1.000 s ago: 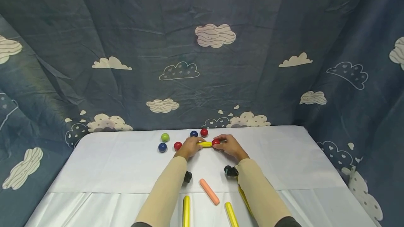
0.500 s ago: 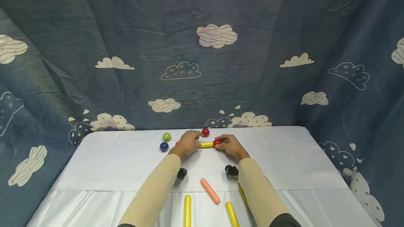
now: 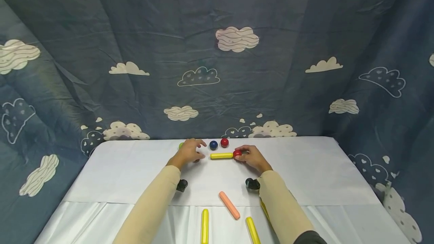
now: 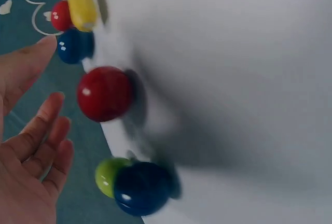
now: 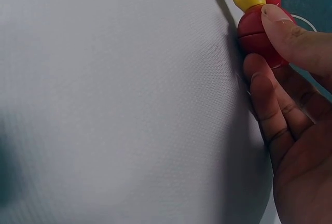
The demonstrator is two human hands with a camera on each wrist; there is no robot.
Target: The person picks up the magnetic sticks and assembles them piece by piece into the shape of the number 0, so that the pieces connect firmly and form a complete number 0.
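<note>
My right hand [image 3: 252, 158] pinches a red ball [image 3: 237, 154] between thumb and fingers. That ball meets the right end of a yellow ridged stick [image 3: 221, 156], which lies level across the white table. To the stick's left, my left hand [image 3: 185, 153] holds nothing, its fingers spread apart. Nearest to it in the left wrist view is another red ball [image 4: 105, 93], a small gap off the fingertips. A dark blue ball [image 4: 142, 189] and a green ball [image 4: 107, 176] sit beyond. In the head view the left hand covers most of these.
Behind the yellow stick stand a blue ball [image 3: 213, 145] and a further red ball [image 3: 224, 142] near the table's back edge. Toward the front lie an orange stick [image 3: 229, 205] and yellow sticks [image 3: 205, 226], one partly under the right sleeve. A cloud-patterned curtain [image 3: 203, 97] hangs behind.
My left hand has let go of the yellow stick's left end and moved left, over the loose balls. The right hand keeps its pinch on the red ball, and the stick stays in place.
</note>
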